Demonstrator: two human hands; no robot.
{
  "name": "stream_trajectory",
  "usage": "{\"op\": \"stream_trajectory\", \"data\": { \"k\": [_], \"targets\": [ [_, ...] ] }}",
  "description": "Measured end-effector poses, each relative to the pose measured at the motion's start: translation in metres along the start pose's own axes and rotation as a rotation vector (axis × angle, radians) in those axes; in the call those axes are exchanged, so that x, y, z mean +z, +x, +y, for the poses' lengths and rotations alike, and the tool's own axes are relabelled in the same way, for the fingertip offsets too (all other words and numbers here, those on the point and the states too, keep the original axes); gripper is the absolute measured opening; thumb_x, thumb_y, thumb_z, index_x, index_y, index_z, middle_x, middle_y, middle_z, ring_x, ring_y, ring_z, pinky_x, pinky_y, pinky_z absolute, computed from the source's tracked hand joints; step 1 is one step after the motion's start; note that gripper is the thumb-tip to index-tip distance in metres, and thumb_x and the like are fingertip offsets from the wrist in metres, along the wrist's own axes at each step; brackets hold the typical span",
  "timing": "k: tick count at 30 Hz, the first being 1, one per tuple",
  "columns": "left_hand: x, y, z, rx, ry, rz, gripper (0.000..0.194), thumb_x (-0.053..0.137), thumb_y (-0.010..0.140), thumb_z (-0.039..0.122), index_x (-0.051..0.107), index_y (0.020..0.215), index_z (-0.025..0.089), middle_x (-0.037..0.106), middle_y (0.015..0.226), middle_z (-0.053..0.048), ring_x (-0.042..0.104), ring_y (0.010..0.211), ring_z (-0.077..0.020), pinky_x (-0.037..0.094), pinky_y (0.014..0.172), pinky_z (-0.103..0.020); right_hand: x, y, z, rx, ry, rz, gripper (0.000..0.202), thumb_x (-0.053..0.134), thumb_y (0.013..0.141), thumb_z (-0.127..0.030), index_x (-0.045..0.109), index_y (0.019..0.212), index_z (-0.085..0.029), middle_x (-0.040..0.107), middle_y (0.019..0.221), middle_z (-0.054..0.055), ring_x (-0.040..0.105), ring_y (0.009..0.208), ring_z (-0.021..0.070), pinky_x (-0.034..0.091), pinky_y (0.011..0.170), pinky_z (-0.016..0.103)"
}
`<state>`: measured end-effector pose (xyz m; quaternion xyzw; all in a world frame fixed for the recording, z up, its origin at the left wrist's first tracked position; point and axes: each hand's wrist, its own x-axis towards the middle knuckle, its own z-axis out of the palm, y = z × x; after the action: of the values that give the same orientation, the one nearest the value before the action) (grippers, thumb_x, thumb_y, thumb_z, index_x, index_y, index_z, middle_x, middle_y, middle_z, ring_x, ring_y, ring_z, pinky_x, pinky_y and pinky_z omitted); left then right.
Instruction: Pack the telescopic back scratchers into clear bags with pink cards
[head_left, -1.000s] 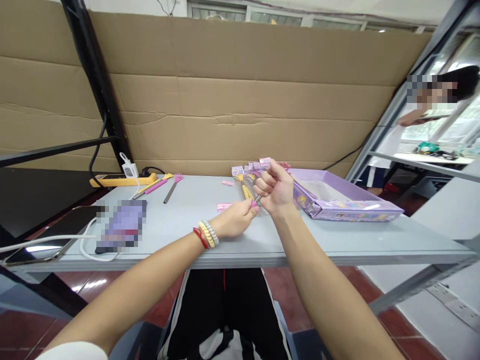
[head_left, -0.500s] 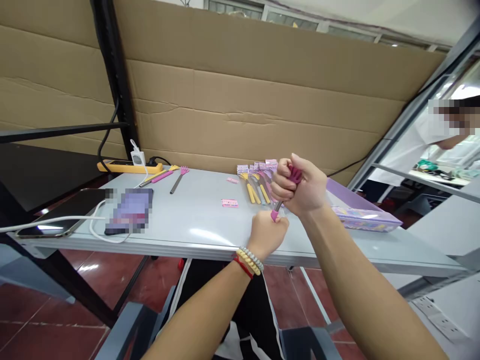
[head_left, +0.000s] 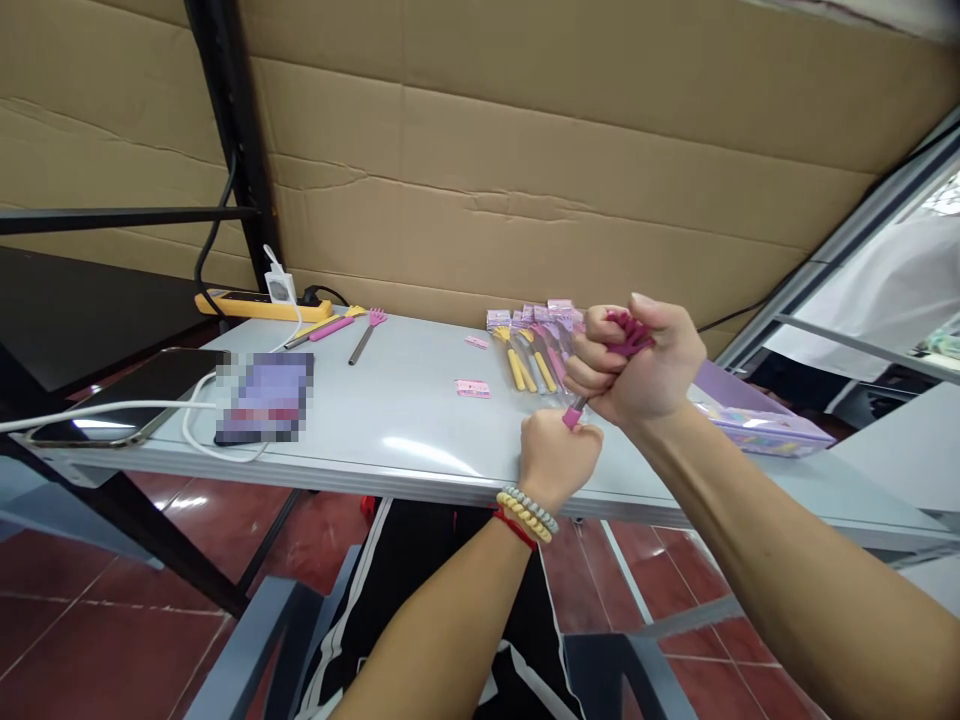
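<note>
A telescopic back scratcher with a magenta claw (head_left: 628,334) spans both my hands above the table. My left hand (head_left: 559,455), with bracelets at its wrist, is closed round the pink handle (head_left: 573,414), only the handle's end showing. Slightly higher and to the right, my right hand (head_left: 660,360) is wrapped round the claw end. A short piece of metal rod shows between the fists; the rest is hidden by fingers. Just behind lie several bagged yellow, pink and purple scratchers (head_left: 534,358). Loose scratchers lie farther left, among them a pink-clawed one (head_left: 367,335).
Two small pink cards, the nearer one (head_left: 472,388) included, lie mid-table. At left are a dark phone (head_left: 127,400), a blurred-out phone (head_left: 266,398), white cables and a yellow power strip (head_left: 259,306). An open purple box (head_left: 765,425) stands at right. Cardboard (head_left: 525,160) walls the back.
The camera view has tilted down and shifted, so the co-worker's head is out of frame. Both hands keep their grip on the back scratcher, with slightly less rod showing between them.
</note>
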<state>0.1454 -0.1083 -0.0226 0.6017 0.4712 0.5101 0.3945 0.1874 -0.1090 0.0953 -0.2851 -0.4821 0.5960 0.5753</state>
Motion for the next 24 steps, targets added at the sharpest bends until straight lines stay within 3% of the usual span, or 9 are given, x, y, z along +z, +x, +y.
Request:
{"op": "stream_trajectory", "data": {
  "k": [11, 16, 20, 22, 24],
  "targets": [
    [-0.003, 0.003, 0.000, -0.016, -0.003, -0.040, 0.031, 0.051, 0.069, 0.017, 0.028, 0.049, 0.022, 0.031, 0.049, 0.003, 0.031, 0.056, -0.0124, 0.026, 0.053, -0.030, -0.003, 0.003, 0.013, -0.021, -0.014, -0.054, 0.048, 0.057, 0.076, -0.056, 0.026, 0.056, -0.024, 0.018, 0.041, -0.010, 0.010, 0.033, 0.0044, 0.012, 0.031, 0.019],
    [-0.005, -0.005, 0.003, 0.045, -0.053, -0.038, 0.031, 0.053, 0.073, 0.020, 0.030, 0.052, 0.021, 0.033, 0.050, 0.004, 0.031, 0.055, -0.0114, 0.027, 0.054, -0.028, -0.005, -0.002, 0.009, -0.036, -0.034, -0.041, 0.051, 0.059, 0.076, -0.058, 0.029, 0.055, -0.023, 0.019, 0.039, -0.010, 0.013, 0.032, 0.0041, 0.013, 0.030, 0.019],
    [-0.018, -0.011, 0.008, 0.104, -0.023, -0.032, 0.022, 0.053, 0.083, 0.039, 0.047, 0.074, 0.021, 0.049, 0.061, 0.004, 0.041, 0.057, -0.0120, 0.031, 0.056, -0.027, -0.016, -0.003, 0.002, -0.116, -0.048, -0.008, 0.051, 0.059, 0.077, -0.062, 0.035, 0.056, -0.022, 0.027, 0.040, -0.008, 0.027, 0.030, 0.0063, 0.024, 0.031, 0.020],
    [-0.032, -0.005, 0.014, 0.168, 0.066, -0.047, 0.031, 0.046, 0.088, 0.051, 0.054, 0.092, 0.022, 0.057, 0.068, 0.002, 0.048, 0.061, -0.0138, 0.033, 0.058, -0.027, -0.026, 0.003, 0.002, -0.214, -0.056, 0.046, 0.048, 0.061, 0.078, -0.059, 0.040, 0.057, -0.021, 0.035, 0.042, -0.007, 0.038, 0.033, 0.0086, 0.032, 0.033, 0.021],
    [-0.049, 0.009, 0.021, 0.266, 0.248, -0.055, 0.036, 0.039, 0.092, 0.052, 0.057, 0.104, 0.023, 0.062, 0.075, 0.000, 0.053, 0.068, -0.0161, 0.035, 0.061, -0.027, -0.039, 0.015, 0.005, -0.315, -0.090, 0.112, 0.041, 0.065, 0.077, -0.051, 0.046, 0.059, -0.020, 0.045, 0.046, -0.005, 0.047, 0.038, 0.0104, 0.037, 0.035, 0.022]
  ]
}}
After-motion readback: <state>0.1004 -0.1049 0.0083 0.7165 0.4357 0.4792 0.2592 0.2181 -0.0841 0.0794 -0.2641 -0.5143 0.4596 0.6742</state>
